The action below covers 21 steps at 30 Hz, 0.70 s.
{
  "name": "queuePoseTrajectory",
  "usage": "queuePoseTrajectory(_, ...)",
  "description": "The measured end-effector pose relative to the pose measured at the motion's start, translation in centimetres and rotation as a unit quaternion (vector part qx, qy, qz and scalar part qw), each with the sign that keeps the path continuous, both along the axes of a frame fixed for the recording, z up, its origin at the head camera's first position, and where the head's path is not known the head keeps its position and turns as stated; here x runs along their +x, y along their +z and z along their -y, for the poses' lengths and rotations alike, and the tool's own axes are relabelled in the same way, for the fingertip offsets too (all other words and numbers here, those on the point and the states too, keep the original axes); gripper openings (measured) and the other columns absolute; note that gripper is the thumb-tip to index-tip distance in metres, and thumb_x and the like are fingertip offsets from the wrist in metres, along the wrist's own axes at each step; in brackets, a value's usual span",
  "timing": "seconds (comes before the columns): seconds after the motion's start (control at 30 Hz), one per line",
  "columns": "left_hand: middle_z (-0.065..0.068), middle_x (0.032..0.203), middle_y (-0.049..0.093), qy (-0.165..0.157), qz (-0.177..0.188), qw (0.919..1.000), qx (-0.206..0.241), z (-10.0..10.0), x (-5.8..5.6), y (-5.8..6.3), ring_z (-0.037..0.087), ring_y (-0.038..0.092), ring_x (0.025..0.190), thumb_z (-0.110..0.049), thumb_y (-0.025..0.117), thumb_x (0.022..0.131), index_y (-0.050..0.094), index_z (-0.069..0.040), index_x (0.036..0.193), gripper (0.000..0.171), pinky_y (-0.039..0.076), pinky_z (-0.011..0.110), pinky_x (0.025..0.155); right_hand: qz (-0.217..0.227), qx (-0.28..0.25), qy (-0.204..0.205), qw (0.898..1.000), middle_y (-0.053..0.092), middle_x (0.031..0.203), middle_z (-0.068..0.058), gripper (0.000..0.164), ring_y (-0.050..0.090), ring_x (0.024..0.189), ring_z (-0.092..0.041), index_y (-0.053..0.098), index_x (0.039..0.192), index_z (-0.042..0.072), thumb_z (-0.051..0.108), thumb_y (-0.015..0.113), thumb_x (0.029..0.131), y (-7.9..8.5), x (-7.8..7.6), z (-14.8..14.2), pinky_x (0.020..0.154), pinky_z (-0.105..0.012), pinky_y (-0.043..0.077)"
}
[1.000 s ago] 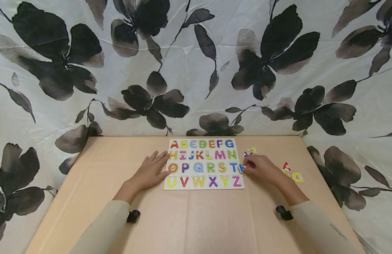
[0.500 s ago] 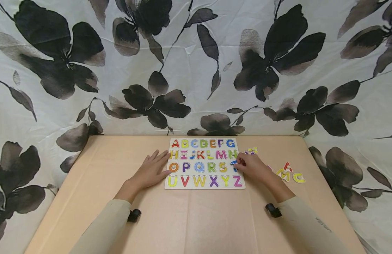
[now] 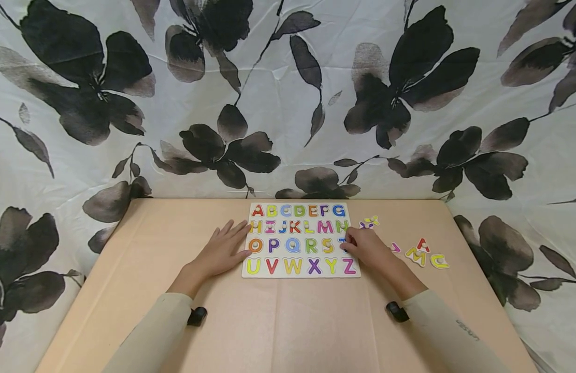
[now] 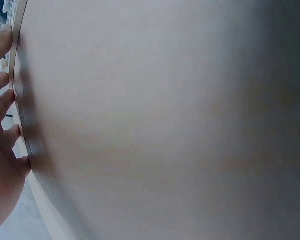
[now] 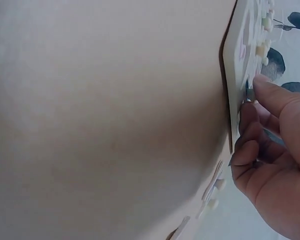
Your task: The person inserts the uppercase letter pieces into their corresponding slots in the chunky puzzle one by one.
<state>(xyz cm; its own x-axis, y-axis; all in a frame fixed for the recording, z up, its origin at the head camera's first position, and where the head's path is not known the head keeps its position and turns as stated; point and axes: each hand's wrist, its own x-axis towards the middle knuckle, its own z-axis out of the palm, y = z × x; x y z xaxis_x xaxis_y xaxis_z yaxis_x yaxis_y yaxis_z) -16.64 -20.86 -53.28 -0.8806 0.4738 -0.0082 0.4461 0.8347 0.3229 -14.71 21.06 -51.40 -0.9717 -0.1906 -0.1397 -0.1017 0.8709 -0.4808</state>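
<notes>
A white alphabet puzzle board [image 3: 301, 253] with rows of coloured letters lies near the far edge of the table. My left hand [image 3: 222, 247] rests at its left side, fingers extended onto the edge by the H and O; in the left wrist view several fingertips of the left hand [image 4: 2, 125] meet the board's rim. At the right end of the third row my right hand [image 3: 369, 247] pinches a blue letter T [image 3: 342, 240], mostly hidden behind its fingers. The right wrist view shows the thumb and forefinger of the right hand [image 5: 277, 130] together close over the board, other fingers curled.
Right of the board lie loose letters: a yellow one [image 3: 373, 220], a purple one [image 3: 365, 225], a pink one [image 3: 396, 247], a red A [image 3: 423, 244], a yellow M [image 3: 416, 257] and a yellow curved letter [image 3: 439, 261]. A flowered cloth [image 3: 288, 103] hangs behind the table.
My right hand has moved left with the blue T, from the board's right edge to the T place, turning the letter upright. The left hand stays at the board's left edge.
</notes>
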Motion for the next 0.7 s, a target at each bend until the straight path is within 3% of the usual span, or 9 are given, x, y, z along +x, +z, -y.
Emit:
queuePoseTrajectory(0.33,0.006,0.17,0.03,-0.008,-0.001,1.0,0.002,0.1,0.1,0.0,0.044,0.019,0.158,-0.046,0.063,0.099,0.035,-0.015,0.162,0.075,0.016,0.073,0.122,-0.008,0.021,0.006,1.0,0.053,0.074,-0.002,0.024,0.054,0.076,-0.016,0.062,0.091,0.01,0.029,0.077,0.095,0.2,0.4,0.1,0.064,-0.026,0.043)
queuePoseTrajectory(0.53,0.006,0.17,0.03,-0.009,0.001,1.0,0.002,0.1,0.2,-0.1,0.044,0.019,0.158,-0.046,0.063,0.099,0.036,-0.016,0.162,0.075,0.016,0.072,0.122,-0.028,-0.014,-0.009,0.999,0.055,0.077,0.0,0.024,0.054,0.079,-0.017,0.064,0.09,0.013,0.033,0.078,0.093,0.1,1.0,-1.1,0.066,-0.028,0.044)
queuePoseTrajectory(0.7,0.006,0.17,0.031,-0.008,0.0,1.0,0.002,0.2,0.3,0.0,0.043,0.019,0.158,-0.046,0.063,0.099,0.036,-0.016,0.162,0.075,0.016,0.072,0.122,-0.045,-0.032,-0.019,0.998,0.061,0.085,0.0,0.016,0.055,0.084,-0.018,0.068,0.098,0.012,0.026,0.076,0.095,0.3,1.4,-3.2,0.073,-0.031,0.048)
